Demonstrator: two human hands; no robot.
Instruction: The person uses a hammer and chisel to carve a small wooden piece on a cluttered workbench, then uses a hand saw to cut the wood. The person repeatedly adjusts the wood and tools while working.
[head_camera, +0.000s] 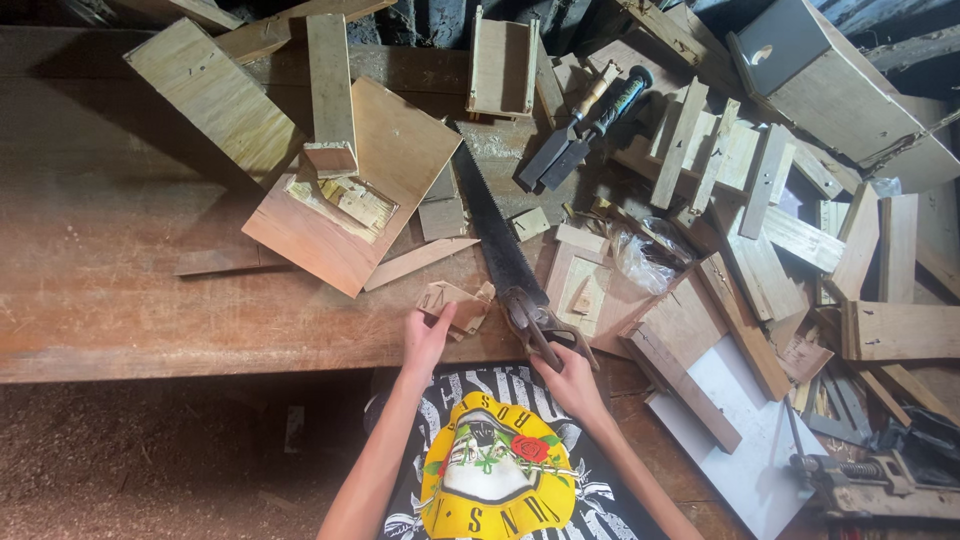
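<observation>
My right hand (568, 375) grips the wooden handle of a handsaw (497, 232) whose dark blade lies flat on the workbench, pointing away from me. My left hand (428, 338) rests on a small thin plywood scrap (455, 303) at the bench's front edge, just left of the saw handle. A square plywood sheet (380, 170) with a torn patch lies farther back on the left, with a wooden block (331, 90) standing on it.
The wooden workbench (120, 300) carries many offcuts and slats (760, 200) heaped on the right. Two chisels (585, 125) lie at the back centre beside a small open box (502, 68). A white board (740, 440) and a metal clamp (880, 470) sit at lower right.
</observation>
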